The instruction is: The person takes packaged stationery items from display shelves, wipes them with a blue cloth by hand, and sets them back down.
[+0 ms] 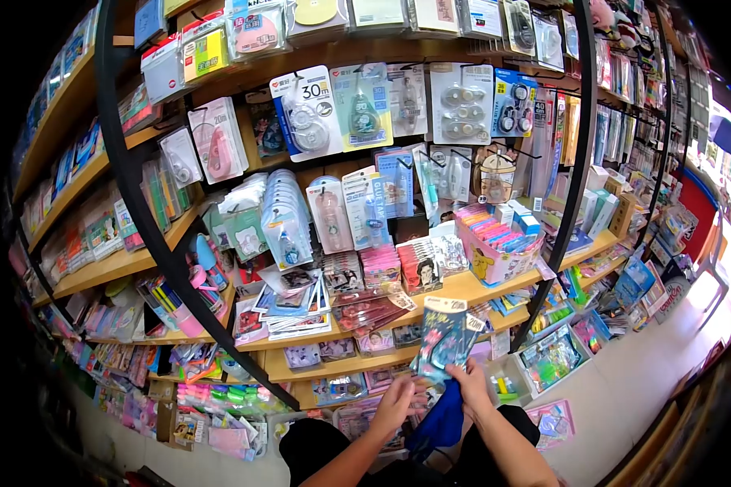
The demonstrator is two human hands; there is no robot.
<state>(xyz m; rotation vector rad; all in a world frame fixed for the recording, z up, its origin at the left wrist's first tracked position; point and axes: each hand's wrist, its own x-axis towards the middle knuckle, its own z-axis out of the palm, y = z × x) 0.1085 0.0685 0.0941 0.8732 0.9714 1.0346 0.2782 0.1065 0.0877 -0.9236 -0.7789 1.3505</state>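
My right hand (473, 385) grips a couple of dark, flower-patterned correction tape packs (441, 335) by their lower end. Their top cards are marked "20m", and one overlaps the other. Just left of the packs is my left hand (400, 401), its fingers loosely apart and nothing in them. Blue fabric (439, 422) hangs between my wrists, above my lap. In front of me, more carded tapes hang on hooks, among them a white "30m" pack (307, 114) and a pink one (218, 142).
Wooden shelves (463, 286) in a black metal frame (150, 219) face me. A pink box (499, 243) of small packets and a pile of cards (292, 304) stand on one shelf. Low bins (551, 357) and a pink tray (554, 422) are at floor level, right.
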